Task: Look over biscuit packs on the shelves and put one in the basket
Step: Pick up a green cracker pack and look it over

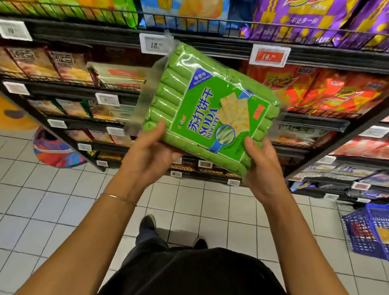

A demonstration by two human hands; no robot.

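Note:
A green soda biscuit pack (211, 108) is held up in front of the shelves, tilted, with its printed face towards me. My left hand (151, 154) grips its lower left edge, thumb on the front. My right hand (262, 166) grips the lower right corner, thumb on the front as well. A blue wire basket (377, 235) stands on the tiled floor at the right, near the foot of the shelving, with something orange and dark inside it.
Black shelves (304, 53) with price tags carry orange, purple, green and brown snack packs. A colourful round object (55, 150) lies on the floor at the left shelf end. My feet stand on white tiles below.

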